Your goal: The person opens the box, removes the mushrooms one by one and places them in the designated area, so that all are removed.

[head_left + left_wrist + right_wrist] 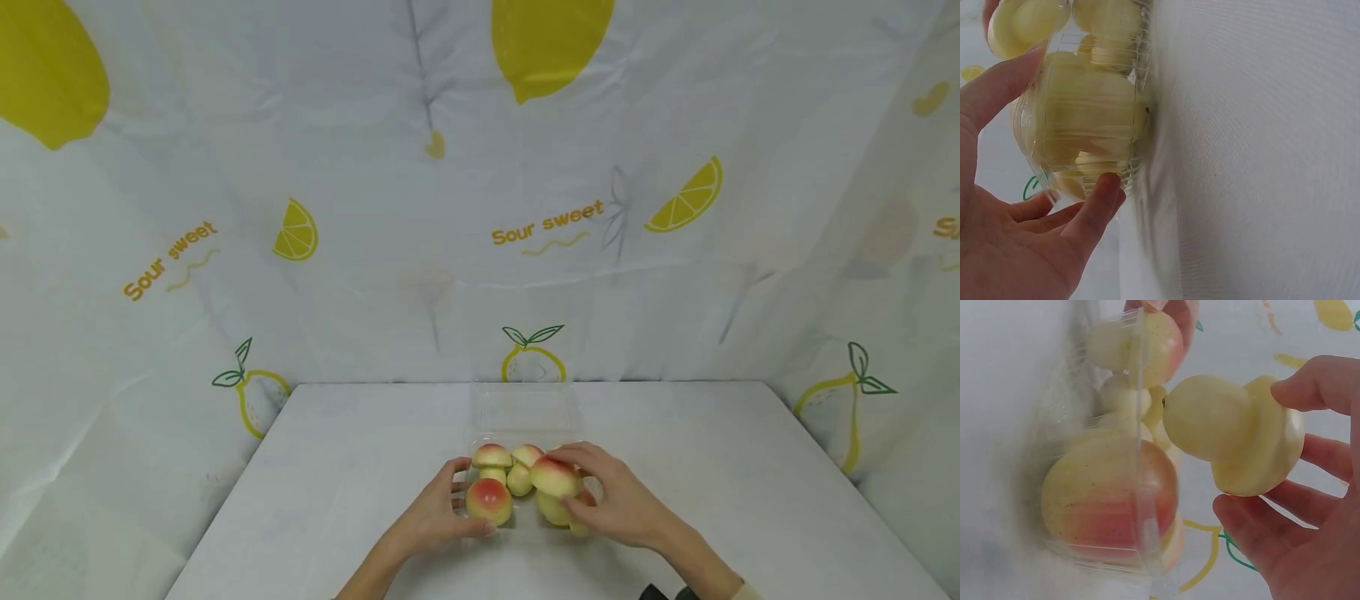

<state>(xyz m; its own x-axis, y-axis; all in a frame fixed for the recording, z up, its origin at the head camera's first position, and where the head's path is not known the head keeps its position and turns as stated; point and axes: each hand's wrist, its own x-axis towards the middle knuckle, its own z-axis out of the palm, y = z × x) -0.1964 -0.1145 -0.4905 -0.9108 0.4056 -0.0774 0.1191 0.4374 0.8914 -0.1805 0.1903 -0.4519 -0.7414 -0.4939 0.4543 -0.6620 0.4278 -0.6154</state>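
Right grip point(618, 500) holds 1 red-topped mushroom point(557, 477) above the clear box point(1148, 528) — left grip point(437, 510) clasps the box's left end.

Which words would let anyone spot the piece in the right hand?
On the white table stands an open clear box of mushroom-shaped pieces. At its right, the right hand grips one red-topped piece by the cap. Unlike its neighbours, it is held above the box's rim.

White surface point(337, 475) with a clear plastic box point(1088, 106) on it

The box sits directly on the surface between the left grip point(441, 510) and the right grip point(617, 502), its lid point(527, 410) open beyond them; the surface spreads out to either side of both grips.
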